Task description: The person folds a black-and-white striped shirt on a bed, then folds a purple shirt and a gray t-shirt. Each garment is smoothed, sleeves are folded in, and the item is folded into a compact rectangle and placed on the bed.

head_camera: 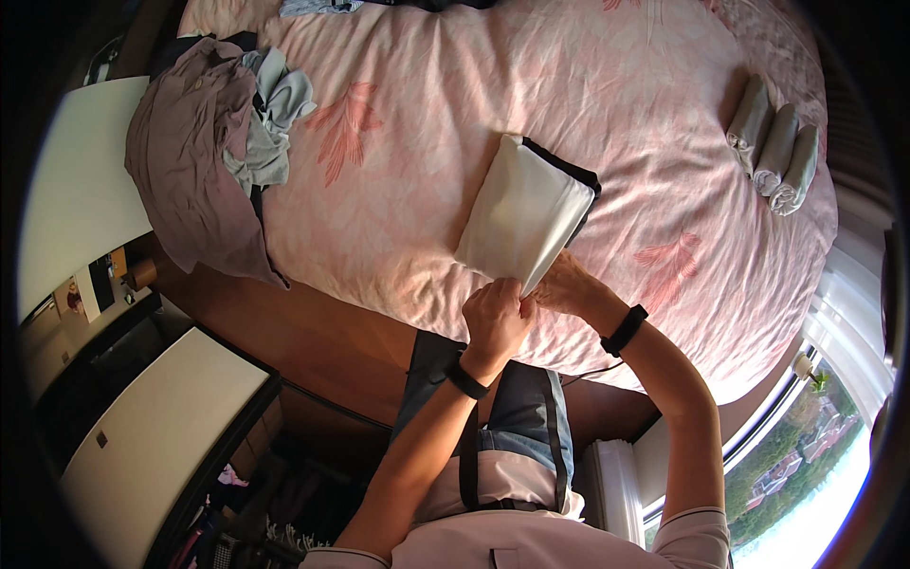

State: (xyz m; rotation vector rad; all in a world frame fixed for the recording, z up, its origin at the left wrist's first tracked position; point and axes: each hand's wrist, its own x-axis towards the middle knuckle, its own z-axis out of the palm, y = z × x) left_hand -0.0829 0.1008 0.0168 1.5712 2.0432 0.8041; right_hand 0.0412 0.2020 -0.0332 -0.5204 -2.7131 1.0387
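Note:
A folded white cloth garment (522, 206) with a black edge lies on the pink floral bedding (412, 235), close to its near edge. My left hand (498, 313) is closed on the near corner of the white cloth. Beside it, my right hand (565, 284) touches the cloth's right side near the same corner; its fingers are partly hidden behind the cloth, so its grip cannot be made out. Both wrists wear black bands.
A mauve garment (199, 149) and grey clothes (274, 107) are heaped at the bed's left edge. Several rolled light cloths (775, 149) lie at the far right. Open shelving with clothes stands at lower left, a window (789, 462) at lower right.

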